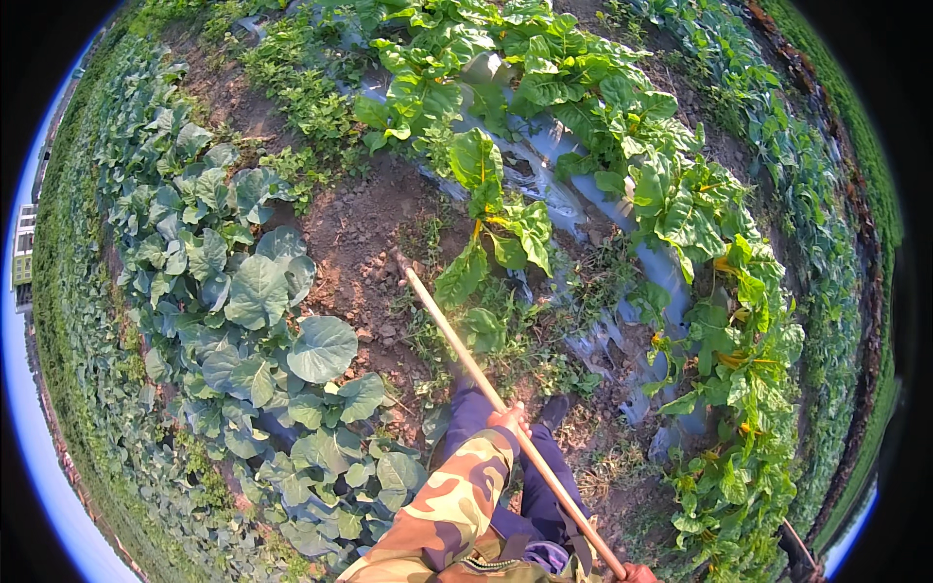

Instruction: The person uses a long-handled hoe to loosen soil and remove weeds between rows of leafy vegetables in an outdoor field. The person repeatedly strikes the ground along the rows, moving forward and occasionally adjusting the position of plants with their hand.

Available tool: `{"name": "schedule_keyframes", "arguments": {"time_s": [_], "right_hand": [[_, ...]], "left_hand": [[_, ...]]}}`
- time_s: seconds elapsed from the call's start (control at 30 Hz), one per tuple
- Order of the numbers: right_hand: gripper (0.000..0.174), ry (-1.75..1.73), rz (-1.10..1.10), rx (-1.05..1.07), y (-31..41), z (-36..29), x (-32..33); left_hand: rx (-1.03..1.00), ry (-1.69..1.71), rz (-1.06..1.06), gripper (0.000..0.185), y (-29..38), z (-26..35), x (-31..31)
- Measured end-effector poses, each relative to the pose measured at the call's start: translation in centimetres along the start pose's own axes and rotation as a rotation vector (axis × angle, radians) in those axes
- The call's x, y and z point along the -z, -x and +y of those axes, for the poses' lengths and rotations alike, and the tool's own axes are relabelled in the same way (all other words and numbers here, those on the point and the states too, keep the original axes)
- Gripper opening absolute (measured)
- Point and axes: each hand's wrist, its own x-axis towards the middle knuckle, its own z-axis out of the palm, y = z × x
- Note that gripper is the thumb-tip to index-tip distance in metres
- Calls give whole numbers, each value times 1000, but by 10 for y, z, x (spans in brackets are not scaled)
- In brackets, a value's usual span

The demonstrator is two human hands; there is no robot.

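My left hand [510, 419], below a camouflage sleeve, grips the middle of a long wooden handle [466, 357], seemingly a hoe's. At the bottom edge my right hand [638, 573] is closed around the handle's near end; only part of that hand shows. The handle slants away to the upper left, and its far end [400, 261] meets loose brown soil [350, 233]. The tool's head is too small and soil-covered to make out. Just right of that end stands a chard plant [477, 189] with yellow stems. Low weeds [503, 321] grow between it and my legs.
Leafy brassica plants [255, 291] crowd the left side. A curving row of chard [729, 350] runs along torn plastic mulch [660, 277] on the right. My dark shoe [555, 412] is on the soil. At lower right are a thin pole [800, 545] and an unclear dark shape.
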Motion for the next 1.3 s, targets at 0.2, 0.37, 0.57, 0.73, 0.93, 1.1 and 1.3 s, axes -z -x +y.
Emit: {"name": "schedule_keyframes", "arguments": {"time_s": [0.2, 0.37, 0.57, 0.73, 0.93, 1.1, 1.3], "right_hand": [[30, 47, 101, -36, -7, 7, -8], [31, 42, 193, 11, -23, -44, -4], [33, -9, 109, 57, -20, -33, -14], [32, 14, -14, -21, 16, 71, -45], [31, 82, -16, -316, 40, 115, -63], [31, 178, 8, -339, 40, 122, -56], [31, 327, 86, -278, 25, 107, -37]], "left_hand": [[-72, 73, -9, 19, 0, -8, 7], [-198, 26, -70, 21, -4, 56, -5], [-199, -102, -62, 25, -20, 44, -20], [155, -134, 20, 22, 5, -75, 0], [245, -166, -62, 20, 18, -120, 40], [303, -324, -123, 24, 38, -122, 46], [251, -20, -53, 17, 46, -107, 41]]}}
